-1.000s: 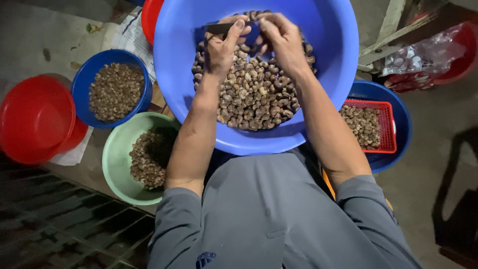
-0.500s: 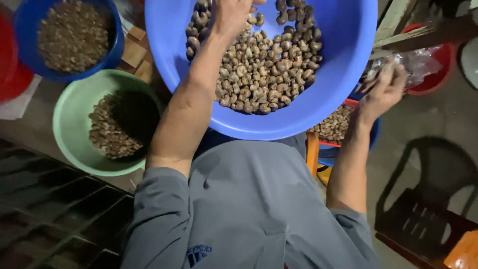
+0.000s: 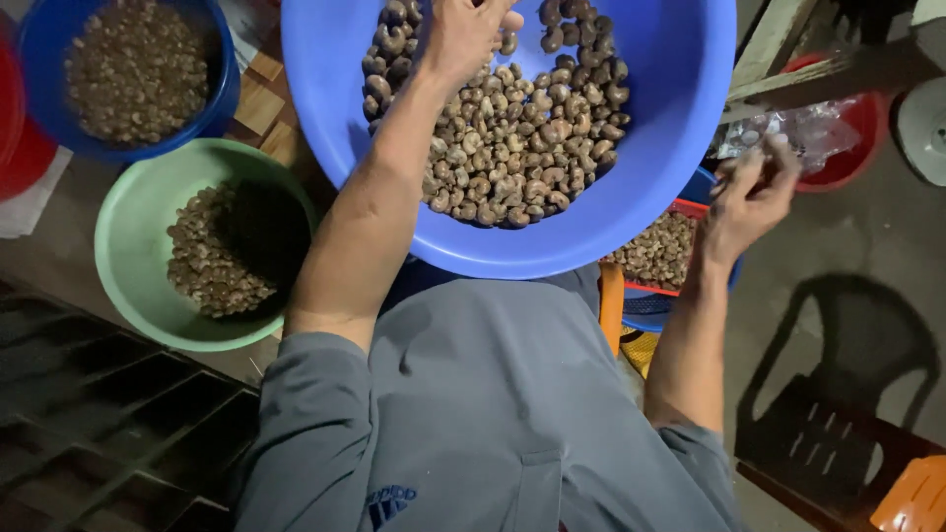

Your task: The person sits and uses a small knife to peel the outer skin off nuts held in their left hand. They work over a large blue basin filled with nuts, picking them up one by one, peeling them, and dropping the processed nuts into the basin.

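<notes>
A big blue basin [image 3: 680, 148] sits in front of me, holding a heap of brown cashew nuts [image 3: 522, 148]. My left hand [image 3: 463, 34] reaches into the far side of the heap with its fingers curled down on the nuts; the frame's top edge cuts it off. My right hand [image 3: 751, 197] is outside the basin to the right, above a red basket of pale kernels [image 3: 655, 251]. Its fingers are pinched on a small dark tool.
A green bowl [image 3: 128, 256] of shell pieces is at my left, with a dark blue bowl [image 3: 138, 69] of similar bits beyond it. A red bowl with a plastic bag [image 3: 833, 128] stands at the right. A dark plastic chair [image 3: 838, 433] is at the lower right.
My right hand left the blue basin and moved right, over the red basket. My left hand stayed in the nuts. The view shifted to the right.
</notes>
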